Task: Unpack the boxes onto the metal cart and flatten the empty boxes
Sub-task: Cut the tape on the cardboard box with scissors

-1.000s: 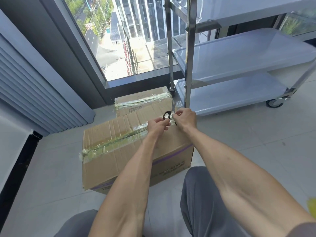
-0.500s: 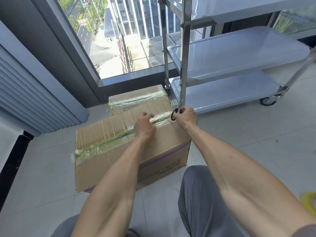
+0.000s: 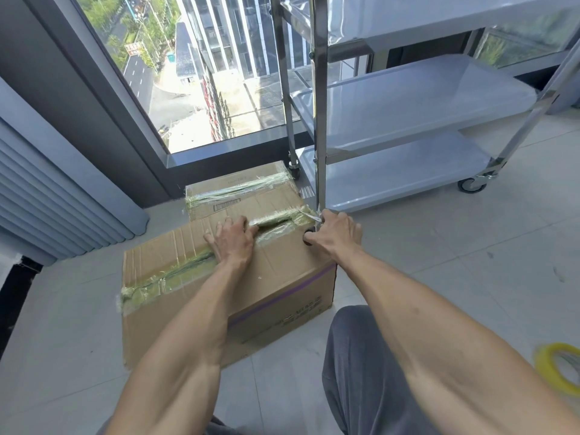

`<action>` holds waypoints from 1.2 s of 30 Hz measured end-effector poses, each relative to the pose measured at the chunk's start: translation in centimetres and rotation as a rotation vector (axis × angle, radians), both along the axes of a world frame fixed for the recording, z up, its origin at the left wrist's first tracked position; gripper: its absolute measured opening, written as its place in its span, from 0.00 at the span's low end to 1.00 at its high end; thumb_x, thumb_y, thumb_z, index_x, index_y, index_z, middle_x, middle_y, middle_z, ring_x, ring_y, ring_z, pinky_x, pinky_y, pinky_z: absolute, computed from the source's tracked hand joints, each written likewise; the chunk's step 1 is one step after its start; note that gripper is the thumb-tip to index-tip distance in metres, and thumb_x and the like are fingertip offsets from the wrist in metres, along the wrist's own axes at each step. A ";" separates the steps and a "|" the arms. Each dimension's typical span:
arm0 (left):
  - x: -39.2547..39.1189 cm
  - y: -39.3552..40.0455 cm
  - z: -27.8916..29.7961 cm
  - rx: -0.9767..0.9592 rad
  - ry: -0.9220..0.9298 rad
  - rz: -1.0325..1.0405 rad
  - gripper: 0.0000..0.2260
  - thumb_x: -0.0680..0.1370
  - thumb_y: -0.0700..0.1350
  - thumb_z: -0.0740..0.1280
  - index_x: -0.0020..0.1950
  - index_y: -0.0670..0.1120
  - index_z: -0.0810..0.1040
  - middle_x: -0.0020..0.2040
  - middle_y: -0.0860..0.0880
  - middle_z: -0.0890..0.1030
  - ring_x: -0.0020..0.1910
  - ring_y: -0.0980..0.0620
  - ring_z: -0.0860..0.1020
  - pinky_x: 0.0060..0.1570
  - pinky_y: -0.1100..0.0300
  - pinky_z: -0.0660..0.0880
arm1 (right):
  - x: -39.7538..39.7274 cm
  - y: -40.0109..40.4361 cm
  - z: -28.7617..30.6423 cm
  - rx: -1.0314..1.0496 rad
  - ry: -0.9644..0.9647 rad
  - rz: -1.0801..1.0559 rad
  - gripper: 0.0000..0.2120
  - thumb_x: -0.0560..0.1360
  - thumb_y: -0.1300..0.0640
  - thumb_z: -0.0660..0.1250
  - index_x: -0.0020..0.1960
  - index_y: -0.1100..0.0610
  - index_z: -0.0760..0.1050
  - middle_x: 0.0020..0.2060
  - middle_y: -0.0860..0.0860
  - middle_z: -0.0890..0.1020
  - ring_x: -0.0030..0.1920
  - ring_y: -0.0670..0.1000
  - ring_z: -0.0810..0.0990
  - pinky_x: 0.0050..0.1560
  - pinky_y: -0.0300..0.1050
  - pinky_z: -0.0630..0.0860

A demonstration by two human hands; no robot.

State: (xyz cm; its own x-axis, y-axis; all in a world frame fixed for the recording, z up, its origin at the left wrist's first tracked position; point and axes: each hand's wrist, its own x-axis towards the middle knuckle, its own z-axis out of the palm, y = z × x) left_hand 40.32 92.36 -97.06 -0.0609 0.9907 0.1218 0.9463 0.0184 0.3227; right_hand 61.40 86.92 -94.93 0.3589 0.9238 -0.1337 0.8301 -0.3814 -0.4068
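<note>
Your left hand point(image 3: 233, 240) presses flat on the near box point(image 3: 194, 277) on the floor; your right hand point(image 3: 337, 235) grips scissors point(image 3: 309, 238) at its taped seam. Stiff cardboard, likely heavy: lift from beneath.

You are looking down at a pale tiled floor point(image 3: 439, 262). On it, in front of your knees, stands a taped cardboard box point(image 3: 282, 277); a second taped box point(image 3: 241, 191) sits just behind it, against the window frame. The metal cart point(image 3: 408, 171) stands on its casters to the right of them. A yellow tape roll point(image 3: 561, 368) shows at the right edge.
</note>
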 end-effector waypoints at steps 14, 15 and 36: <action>1.3 -0.5 0.3 -0.011 0.070 0.090 0.13 0.80 0.57 0.64 0.54 0.50 0.80 0.51 0.48 0.81 0.56 0.44 0.76 0.65 0.40 0.63 | -3.7 0.9 2.4 -0.148 -0.152 -0.049 0.30 0.61 0.34 0.74 0.54 0.53 0.77 0.51 0.54 0.79 0.54 0.55 0.75 0.53 0.51 0.66; 1.3 -0.5 0.2 -0.008 0.079 0.089 0.13 0.80 0.57 0.63 0.54 0.50 0.80 0.51 0.48 0.81 0.56 0.44 0.76 0.65 0.39 0.62 | -4.1 1.2 2.3 -0.122 -0.166 -0.056 0.28 0.62 0.35 0.74 0.53 0.53 0.77 0.50 0.53 0.79 0.52 0.54 0.76 0.50 0.51 0.66; 1.2 -0.3 -0.6 0.045 0.020 0.116 0.14 0.81 0.58 0.61 0.58 0.51 0.79 0.58 0.48 0.81 0.61 0.45 0.75 0.66 0.37 0.62 | -2.1 -1.0 0.2 0.047 -0.211 0.046 0.22 0.67 0.43 0.66 0.58 0.50 0.72 0.46 0.52 0.76 0.48 0.54 0.74 0.53 0.52 0.65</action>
State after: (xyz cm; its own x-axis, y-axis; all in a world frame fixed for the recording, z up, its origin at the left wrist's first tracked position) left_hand 41.48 92.05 -97.62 -0.1715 0.9706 0.1686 0.9451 0.1138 0.3064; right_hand 59.28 85.89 -94.69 0.3314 0.9433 -0.0169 0.9149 -0.3257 -0.2383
